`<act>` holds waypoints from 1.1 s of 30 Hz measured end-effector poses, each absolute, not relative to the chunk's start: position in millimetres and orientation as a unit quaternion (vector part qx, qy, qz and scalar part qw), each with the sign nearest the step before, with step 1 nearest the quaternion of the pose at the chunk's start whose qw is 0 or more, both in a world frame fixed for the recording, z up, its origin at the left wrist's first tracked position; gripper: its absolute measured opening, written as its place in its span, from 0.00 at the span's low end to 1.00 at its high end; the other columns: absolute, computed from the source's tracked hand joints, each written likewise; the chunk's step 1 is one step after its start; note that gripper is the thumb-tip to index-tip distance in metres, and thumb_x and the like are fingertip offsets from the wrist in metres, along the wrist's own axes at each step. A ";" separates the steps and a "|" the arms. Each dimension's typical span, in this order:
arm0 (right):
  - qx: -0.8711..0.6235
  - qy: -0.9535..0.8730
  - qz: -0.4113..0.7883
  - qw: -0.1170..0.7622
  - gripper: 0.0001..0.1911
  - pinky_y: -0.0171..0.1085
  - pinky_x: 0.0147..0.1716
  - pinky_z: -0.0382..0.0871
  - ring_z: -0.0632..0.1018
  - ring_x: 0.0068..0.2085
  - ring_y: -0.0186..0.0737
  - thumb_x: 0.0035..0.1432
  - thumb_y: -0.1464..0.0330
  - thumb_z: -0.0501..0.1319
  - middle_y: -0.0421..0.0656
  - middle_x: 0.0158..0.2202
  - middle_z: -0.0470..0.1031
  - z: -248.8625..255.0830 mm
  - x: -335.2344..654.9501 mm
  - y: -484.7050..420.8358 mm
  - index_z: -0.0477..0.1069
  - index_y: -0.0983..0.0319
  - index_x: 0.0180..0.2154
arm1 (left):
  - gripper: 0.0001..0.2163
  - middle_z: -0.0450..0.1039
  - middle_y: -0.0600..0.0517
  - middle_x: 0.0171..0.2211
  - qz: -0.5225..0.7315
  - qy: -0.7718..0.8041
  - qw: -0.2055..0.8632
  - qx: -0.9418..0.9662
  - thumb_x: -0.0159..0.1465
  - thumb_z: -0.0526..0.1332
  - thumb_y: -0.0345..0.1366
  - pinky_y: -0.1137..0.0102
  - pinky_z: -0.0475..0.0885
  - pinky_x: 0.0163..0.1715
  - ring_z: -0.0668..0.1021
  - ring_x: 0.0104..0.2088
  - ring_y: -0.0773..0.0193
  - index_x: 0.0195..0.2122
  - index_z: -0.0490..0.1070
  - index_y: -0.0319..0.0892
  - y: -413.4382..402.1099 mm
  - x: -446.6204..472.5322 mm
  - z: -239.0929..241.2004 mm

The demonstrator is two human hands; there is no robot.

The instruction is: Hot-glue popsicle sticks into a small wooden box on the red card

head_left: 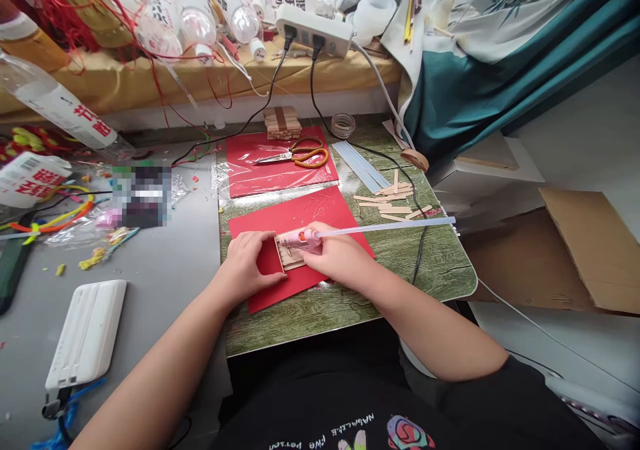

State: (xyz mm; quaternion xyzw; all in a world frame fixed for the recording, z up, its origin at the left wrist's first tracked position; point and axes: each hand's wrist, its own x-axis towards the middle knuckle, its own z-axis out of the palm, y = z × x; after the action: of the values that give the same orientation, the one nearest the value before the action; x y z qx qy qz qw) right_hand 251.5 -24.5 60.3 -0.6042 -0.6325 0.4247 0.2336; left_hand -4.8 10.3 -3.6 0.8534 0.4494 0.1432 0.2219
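A pink hot glue gun (310,238) is in my right hand (334,251), with the fingers wrapped round it. A long translucent glue stick (390,226) juts from its back end to the right. Under the gun lies a small flat piece made of wooden craft sticks (289,257), partly hidden by the gun and my right hand. My left hand (249,258) grips the left side of this piece between thumb and fingers, an upright stick along that edge. Both hands rest over a red sheet (270,291) on the green wood-patterned table (300,323).
Scissors (300,155) lie on a plastic-wrapped red pack (245,180). Behind is a bundle of craft sticks (283,123). Spare glue sticks (361,167) and loose craft sticks (393,200) lie to the right, near a black cable (424,237). A white power bank (87,330) sits left.
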 end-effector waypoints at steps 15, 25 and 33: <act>-0.576 -0.666 0.452 0.144 0.18 0.36 0.52 0.73 0.80 0.56 0.45 0.70 0.59 0.61 0.37 0.56 0.83 70.2 254.3 -13.2 0.81 0.45 0.57 | 0.37 0.73 0.46 0.61 0.147 0.449 0.217 0.854 0.58 0.75 0.50 0.49 0.67 0.63 0.73 0.62 0.44 0.65 0.62 0.51 10.9 -5.2 -5.0; -0.577 -0.672 0.445 0.130 0.15 0.35 0.47 0.72 0.80 0.52 0.45 0.70 0.58 0.61 0.38 0.51 0.83 62.3 254.1 -10.2 0.82 0.48 0.52 | 0.38 0.72 0.46 0.61 0.144 0.449 0.220 0.854 0.58 0.75 0.51 0.49 0.66 0.63 0.72 0.62 0.44 0.65 0.61 0.51 11.4 -5.9 -6.4; -0.575 -0.687 0.426 0.129 0.10 0.36 0.41 0.67 0.78 0.46 0.44 0.71 0.60 0.59 0.41 0.41 0.81 60.5 249.2 -11.3 0.79 0.53 0.42 | 0.37 0.73 0.46 0.61 0.146 0.448 0.219 0.854 0.58 0.75 0.51 0.49 0.67 0.62 0.72 0.62 0.44 0.65 0.61 0.51 12.4 -5.4 -6.9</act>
State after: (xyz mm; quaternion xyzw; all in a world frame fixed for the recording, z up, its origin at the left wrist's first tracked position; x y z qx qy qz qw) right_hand 249.2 -11.3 60.5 -0.5745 -0.6869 0.4259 0.1292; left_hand -5.4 12.4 -6.9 0.8544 0.4481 0.1460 0.2188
